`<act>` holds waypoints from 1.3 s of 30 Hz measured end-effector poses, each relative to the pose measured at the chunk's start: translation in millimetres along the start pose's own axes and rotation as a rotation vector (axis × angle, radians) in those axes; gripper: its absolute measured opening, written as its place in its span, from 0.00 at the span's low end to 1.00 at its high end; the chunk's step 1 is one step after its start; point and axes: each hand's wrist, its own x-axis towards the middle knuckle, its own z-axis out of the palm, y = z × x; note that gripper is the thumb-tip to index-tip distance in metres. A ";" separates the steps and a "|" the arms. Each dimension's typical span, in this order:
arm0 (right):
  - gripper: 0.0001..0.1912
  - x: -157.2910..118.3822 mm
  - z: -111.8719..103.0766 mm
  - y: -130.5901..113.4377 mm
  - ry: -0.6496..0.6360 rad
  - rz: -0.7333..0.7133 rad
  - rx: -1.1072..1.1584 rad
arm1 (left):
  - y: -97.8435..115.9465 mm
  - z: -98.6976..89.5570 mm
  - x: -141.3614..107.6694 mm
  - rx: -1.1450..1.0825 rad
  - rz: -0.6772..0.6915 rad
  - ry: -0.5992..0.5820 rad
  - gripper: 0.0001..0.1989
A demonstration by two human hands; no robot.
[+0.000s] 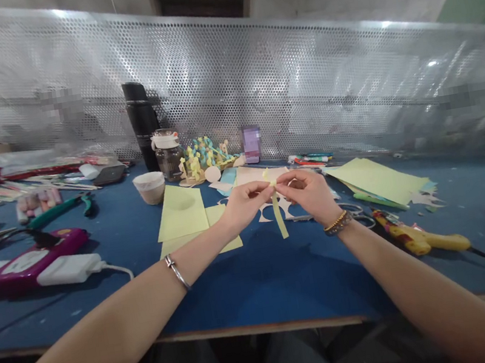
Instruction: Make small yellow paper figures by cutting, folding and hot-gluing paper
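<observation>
Both of my hands meet above the middle of the blue table. My left hand (pixel 248 201) pinches a narrow yellow paper strip (pixel 280 218) near its upper part. From the other side, my right hand (pixel 311 192) grips the same strip between thumb and fingers. One end of it hangs down below my fingertips, and a short piece sticks up above them. Behind and below my hands lie white paper offcuts with round holes (pixel 266 212). Yellow paper sheets (pixel 181 211) are spread to the left of my left hand.
A yellow hot glue gun (pixel 421 239) and scissors (pixel 360 212) lie to the right, near more yellow sheets (pixel 380 178). Small paper flowers (pixel 196 161), a paper cup (pixel 152 189), a glass jar (pixel 169 156) and a black thermos (pixel 141 121) stand behind. A purple power strip (pixel 36 260) lies left.
</observation>
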 end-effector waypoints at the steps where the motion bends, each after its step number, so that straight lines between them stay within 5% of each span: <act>1: 0.09 -0.2 0.6 0.0 0.004 0.004 0.014 | 0.7 0.0 -0.5 -0.005 -0.010 0.006 0.10; 15: 0.11 -1.7 3.2 0.9 -0.028 0.101 0.131 | -2.6 0.7 1.1 -0.185 -0.022 0.027 0.10; 30: 0.12 -1.6 5.5 0.5 -0.004 0.170 0.300 | -7.3 0.3 2.4 -0.053 0.028 0.000 0.12; 39: 0.11 -1.9 5.5 -1.9 -0.012 0.252 0.389 | -5.6 -0.2 2.5 -0.036 0.023 0.111 0.10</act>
